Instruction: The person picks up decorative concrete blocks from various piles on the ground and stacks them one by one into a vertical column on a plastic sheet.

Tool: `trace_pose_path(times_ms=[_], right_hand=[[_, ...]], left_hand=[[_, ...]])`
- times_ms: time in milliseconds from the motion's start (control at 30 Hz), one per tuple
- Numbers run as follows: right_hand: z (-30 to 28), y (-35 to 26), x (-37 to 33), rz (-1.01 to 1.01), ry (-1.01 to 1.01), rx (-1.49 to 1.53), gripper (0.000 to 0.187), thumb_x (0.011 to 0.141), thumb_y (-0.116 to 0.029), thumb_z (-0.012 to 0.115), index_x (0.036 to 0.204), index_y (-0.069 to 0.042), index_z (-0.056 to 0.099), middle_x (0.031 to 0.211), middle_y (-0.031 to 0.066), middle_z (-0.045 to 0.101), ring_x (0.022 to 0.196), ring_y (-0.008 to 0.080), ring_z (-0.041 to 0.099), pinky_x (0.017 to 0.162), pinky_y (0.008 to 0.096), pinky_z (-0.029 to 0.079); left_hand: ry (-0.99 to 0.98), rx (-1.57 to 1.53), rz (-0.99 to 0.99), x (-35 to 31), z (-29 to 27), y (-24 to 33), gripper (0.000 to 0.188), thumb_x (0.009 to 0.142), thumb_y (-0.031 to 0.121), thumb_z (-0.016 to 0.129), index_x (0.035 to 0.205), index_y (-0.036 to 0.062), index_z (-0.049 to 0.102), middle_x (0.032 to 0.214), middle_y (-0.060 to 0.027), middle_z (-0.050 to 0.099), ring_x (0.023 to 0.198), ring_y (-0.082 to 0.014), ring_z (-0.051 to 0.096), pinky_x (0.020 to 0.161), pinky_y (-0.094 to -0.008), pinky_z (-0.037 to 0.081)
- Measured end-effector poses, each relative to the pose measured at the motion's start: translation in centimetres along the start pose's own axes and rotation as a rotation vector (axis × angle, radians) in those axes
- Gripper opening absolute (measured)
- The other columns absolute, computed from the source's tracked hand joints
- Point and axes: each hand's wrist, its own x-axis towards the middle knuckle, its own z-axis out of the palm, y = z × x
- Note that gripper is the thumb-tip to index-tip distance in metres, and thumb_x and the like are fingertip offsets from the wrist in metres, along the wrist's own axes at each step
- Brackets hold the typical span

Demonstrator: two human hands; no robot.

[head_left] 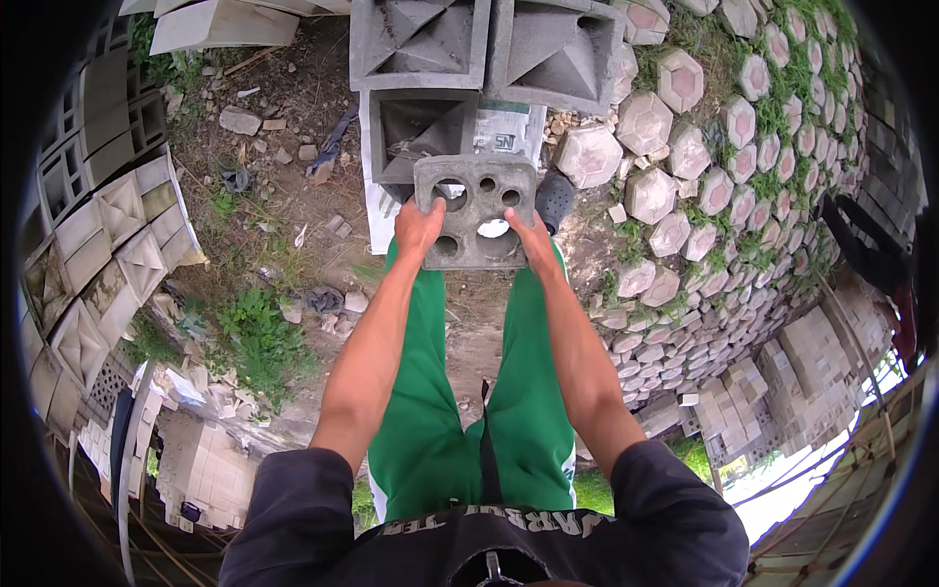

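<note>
A grey square concrete vent block (pixel 468 208) with round holes of several sizes is held up in front of me. My left hand (pixel 419 227) grips its left edge, thumb on the face near a large hole. On the opposite edge, my right hand (pixel 534 241) is closed round the block, thumb by a small hole. Just beyond it, a concrete block with a recessed pyramid pattern (pixel 423 132) rests on a white printed sack (pixel 380 217). Two more patterned blocks, one left (pixel 421 41) and one right (pixel 555 54), sit behind it. The fingers behind the held block are hidden.
Hexagonal pavers (pixel 649 196) cover the ground on the right, with grass between. Stacked patterned blocks (pixel 122 230) line the left side. Stones (pixel 241 120) and a green weed (pixel 262 338) lie on the dirt. A dark clog (pixel 555 201) shows beside the held block.
</note>
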Motion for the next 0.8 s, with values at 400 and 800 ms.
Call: trace_pose_path(times_ms=[400, 800], right_hand=[[-14.2, 7.6, 1.8, 0.260, -0.013, -0.238, 0.098, 0.068, -0.065, 0.072, 0.129, 0.007, 0.049, 0.124, 0.0216, 0.056, 0.114, 0.0282, 0.055, 0.099, 0.0361, 0.040], [-14.8, 11.4, 18.9, 0.190, -0.021, -0.292, 0.095, 0.069, -0.064, 0.069, 0.128, 0.008, 0.051, 0.127, 0.0192, 0.055, 0.115, 0.0265, 0.054, 0.100, 0.0354, 0.039]], left_hand=[[-0.214, -0.029, -0.180, -1.0, 19.2, -7.3, 0.070, 0.074, 0.050, 0.062, 0.108, -0.0114, 0.061, 0.114, -0.0312, 0.059, 0.111, -0.0393, 0.057, 0.093, -0.0428, 0.044], [-0.206, -0.237, -0.306, 15.5, 26.9, -6.0, 0.065, 0.066, 0.032, 0.068, 0.112, -0.0139, 0.057, 0.116, -0.0236, 0.059, 0.103, -0.0310, 0.059, 0.085, -0.0400, 0.047]])
